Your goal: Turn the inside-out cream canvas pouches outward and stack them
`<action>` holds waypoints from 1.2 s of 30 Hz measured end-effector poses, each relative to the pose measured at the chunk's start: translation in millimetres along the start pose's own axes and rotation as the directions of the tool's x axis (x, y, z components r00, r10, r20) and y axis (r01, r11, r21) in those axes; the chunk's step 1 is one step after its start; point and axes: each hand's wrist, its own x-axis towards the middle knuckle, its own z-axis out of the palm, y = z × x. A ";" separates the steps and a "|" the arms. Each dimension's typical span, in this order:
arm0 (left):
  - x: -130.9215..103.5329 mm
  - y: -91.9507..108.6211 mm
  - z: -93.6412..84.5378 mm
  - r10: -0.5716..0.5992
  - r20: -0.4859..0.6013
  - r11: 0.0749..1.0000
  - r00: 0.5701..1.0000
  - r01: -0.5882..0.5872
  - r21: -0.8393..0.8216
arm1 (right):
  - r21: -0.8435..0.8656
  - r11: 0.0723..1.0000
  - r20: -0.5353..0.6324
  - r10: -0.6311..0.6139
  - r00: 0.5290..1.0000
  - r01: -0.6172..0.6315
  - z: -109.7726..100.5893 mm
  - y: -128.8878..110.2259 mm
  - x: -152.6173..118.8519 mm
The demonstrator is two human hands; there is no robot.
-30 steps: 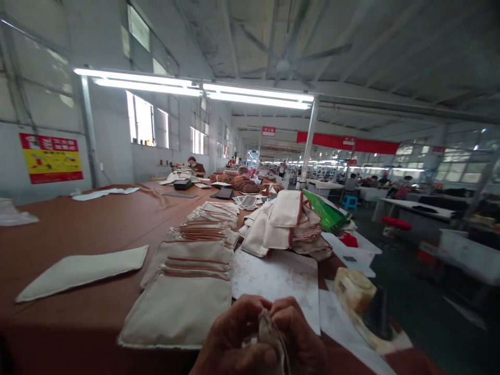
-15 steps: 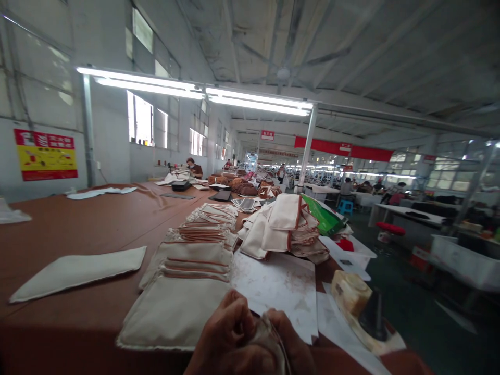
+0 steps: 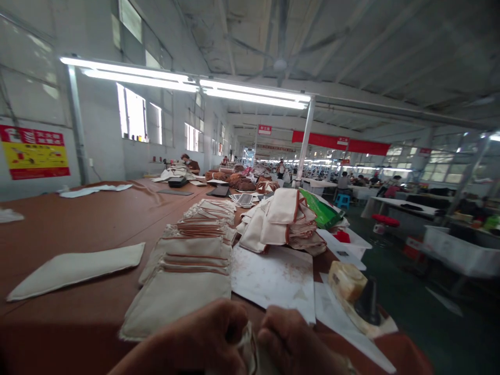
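Note:
At the table's near edge, my left hand (image 3: 221,333) is closed on a cream fabric piece (image 3: 249,346). Close beside it, my right hand (image 3: 287,336) grips the other side of this piece. Its lower part runs out of view, so its full shape is hidden. Just beyond my left hand lies an overlapping row of cream sewn panels (image 3: 179,297) with brown edging. Past my right hand is a stained white sheet (image 3: 273,281), and a heap of similar brown-edged panels (image 3: 279,224) rests at its far end.
One cream panel (image 3: 78,268) lies apart on the brown-covered table (image 3: 109,224). On the right stand a yellowish block (image 3: 347,281) and a black cone-shaped object (image 3: 369,304). A green bag (image 3: 320,208) sits behind the heap. Several people work farther off.
Both hands have shifted their grip on the fabric piece, with the left forearm now reaching in more from the left. The view has tilted slightly.

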 end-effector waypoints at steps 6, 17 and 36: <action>6.2 4.2 -8.2 -0.043 0.120 0.995 0.992 0.031 0.096 | -0.064 0.998 0.095 0.027 0.995 -0.021 -26.7 -6.5 -7.8; 2.1 -6.5 28.0 0.003 0.116 0.926 0.993 0.041 -0.376 | 0.043 0.989 0.196 0.128 0.972 -0.139 -27.3 -3.6 -24.9; 14.2 9.3 48.5 -0.124 -0.013 0.971 0.992 0.118 -0.210 | 0.242 0.927 0.216 0.235 0.948 -0.285 -32.0 -13.6 -28.6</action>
